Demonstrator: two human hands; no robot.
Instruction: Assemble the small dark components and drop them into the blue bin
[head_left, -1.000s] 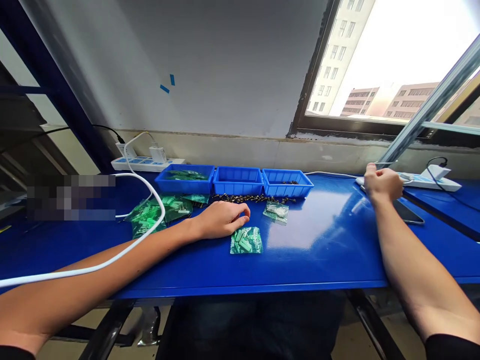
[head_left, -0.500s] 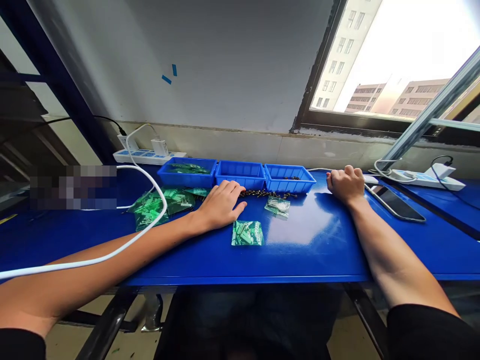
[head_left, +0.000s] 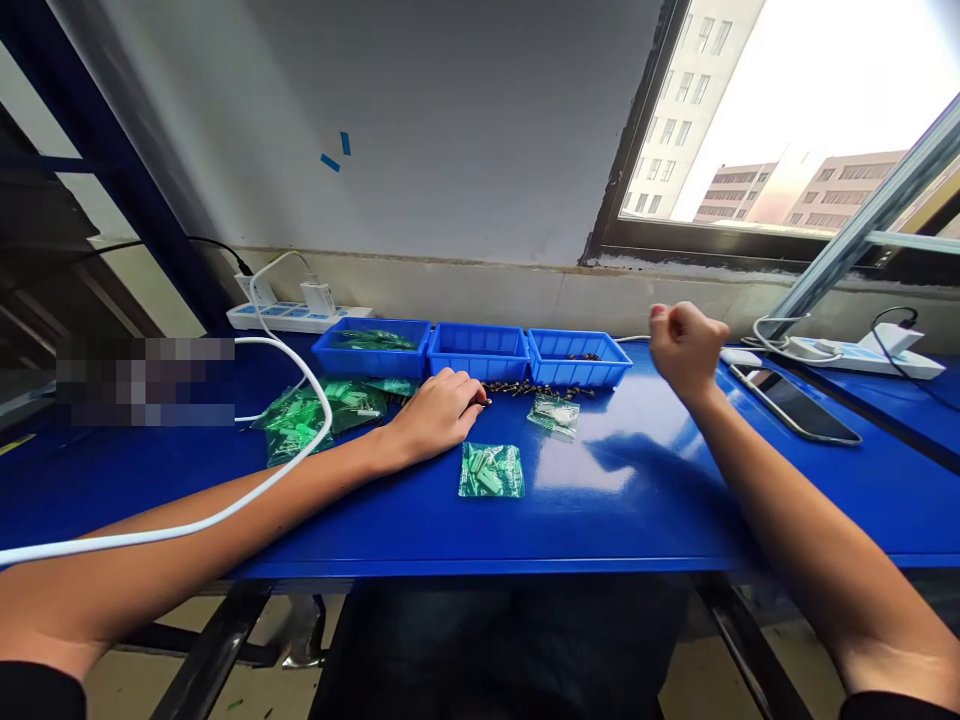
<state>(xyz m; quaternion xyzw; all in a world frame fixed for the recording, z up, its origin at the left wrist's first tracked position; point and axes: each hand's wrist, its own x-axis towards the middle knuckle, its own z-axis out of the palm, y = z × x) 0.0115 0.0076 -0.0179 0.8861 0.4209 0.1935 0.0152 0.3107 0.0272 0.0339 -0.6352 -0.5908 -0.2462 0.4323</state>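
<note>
My left hand [head_left: 444,412] rests at the left end of a row of small dark screws [head_left: 529,388]. Its thumb and index finger are pinched, with the dark tip of a screw showing between them. In the air above the table's right side, my right hand [head_left: 684,348] is closed into a fist; whatever it may hold is hidden. A green-tinted plastic bag with pale parts [head_left: 491,470] lies in front of my left hand. Closer to the screws is a smaller plastic bag [head_left: 553,414]. Several green bags [head_left: 319,412] are piled left of my left hand.
Three blue bins stand along the wall: the left bin [head_left: 324,362] holds green bags, the middle bin [head_left: 480,366] shows a bare inside, the right bin [head_left: 581,374] has some screws. A phone [head_left: 796,402] lies far right. A white cable [head_left: 225,512] crosses over my left forearm.
My right hand has lifted off the table's back edge area and closed into a tighter fist. My left thumb and index finger have come together on a screw.
</note>
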